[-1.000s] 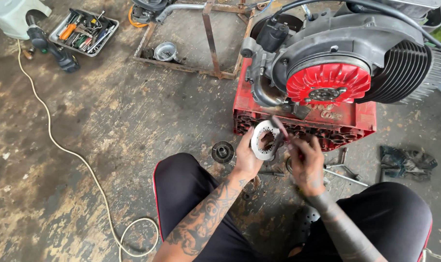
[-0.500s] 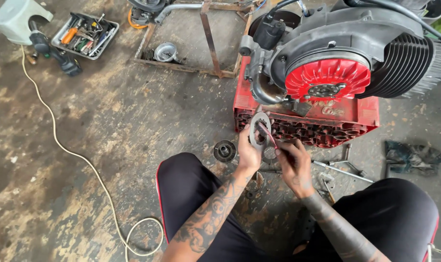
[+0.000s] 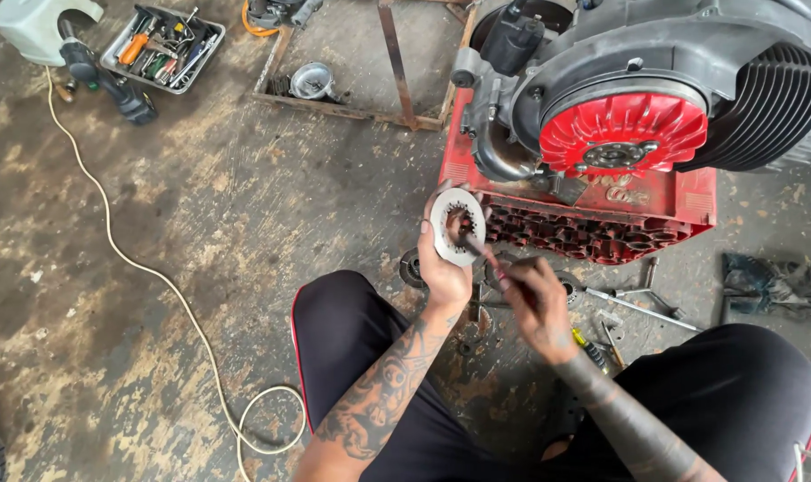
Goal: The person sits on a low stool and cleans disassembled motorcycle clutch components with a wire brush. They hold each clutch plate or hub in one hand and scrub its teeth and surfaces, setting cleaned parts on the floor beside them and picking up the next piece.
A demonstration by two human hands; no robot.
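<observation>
My left hand pinches the toothed metal ring plate by its rim, fingers curled behind it, face tilted toward me, just in front of the red crate under the engine. My right hand, below and right of the plate, grips a thin brush whose long axis slants up-left, tip touching the plate's toothed centre hole.

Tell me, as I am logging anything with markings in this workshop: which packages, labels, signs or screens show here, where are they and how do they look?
No packages, signs or screens show.
Red crate: under the engine, ahead of both hands; boxy ribbed plastic with faint raised lettering on its front.
Tool tray: top left on the floor; grey, rectangular, filled with mixed tools, no label visible.
</observation>
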